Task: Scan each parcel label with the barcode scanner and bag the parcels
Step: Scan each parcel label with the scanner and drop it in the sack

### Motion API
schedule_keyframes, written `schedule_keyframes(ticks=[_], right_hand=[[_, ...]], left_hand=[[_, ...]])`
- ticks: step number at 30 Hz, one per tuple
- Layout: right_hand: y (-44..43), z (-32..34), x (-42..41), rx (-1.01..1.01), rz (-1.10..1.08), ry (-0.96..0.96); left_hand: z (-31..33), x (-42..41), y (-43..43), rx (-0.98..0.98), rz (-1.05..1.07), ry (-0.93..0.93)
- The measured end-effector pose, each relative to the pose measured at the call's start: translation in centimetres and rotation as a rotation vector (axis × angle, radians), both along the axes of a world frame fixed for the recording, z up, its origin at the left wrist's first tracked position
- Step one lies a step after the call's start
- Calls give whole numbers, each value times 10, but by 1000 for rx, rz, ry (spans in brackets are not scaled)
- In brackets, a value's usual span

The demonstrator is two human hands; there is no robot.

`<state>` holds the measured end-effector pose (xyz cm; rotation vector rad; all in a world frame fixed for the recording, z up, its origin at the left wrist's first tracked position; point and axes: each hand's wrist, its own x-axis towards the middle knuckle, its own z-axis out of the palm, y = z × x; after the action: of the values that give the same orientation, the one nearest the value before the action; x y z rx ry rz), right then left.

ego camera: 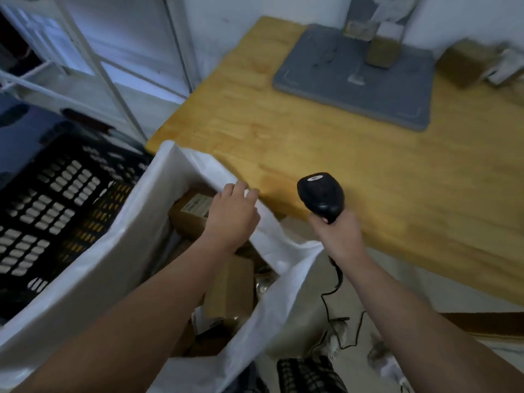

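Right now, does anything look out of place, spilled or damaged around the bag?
Nothing stands out. Parcels lie jumbled inside the white bag, none visibly torn. The left hand holds the bag's rim; the right hand grips the barcode scanner, its cable hanging loose.

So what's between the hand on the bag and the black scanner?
Just the white bag's rim and a bare bit of the wooden table, seen in the head view. The left hand grips that rim; the right hand holds the scanner.
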<state>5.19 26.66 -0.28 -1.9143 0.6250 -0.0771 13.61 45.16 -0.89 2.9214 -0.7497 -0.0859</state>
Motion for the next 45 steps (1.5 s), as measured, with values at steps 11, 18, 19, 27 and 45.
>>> schedule_keyframes(ticks=[11,18,19,27,45], right_hand=[[-215,68,-6,-33,-338,-145],[-324,93,-3,-185,-311,-183],[-338,99,1,-254,-274,-170],[-423,133,95,-417,-194,-230],[-524,62,350,-64,-347,-113]], left_hand=[[67,30,-236,-35,-269,-148],[86,53,-338,-81,-268,-153],[87,59,-347,-81,-258,-141],[93,153,-405,-34,-173,-48],[32,450,-588,-223,330,312]])
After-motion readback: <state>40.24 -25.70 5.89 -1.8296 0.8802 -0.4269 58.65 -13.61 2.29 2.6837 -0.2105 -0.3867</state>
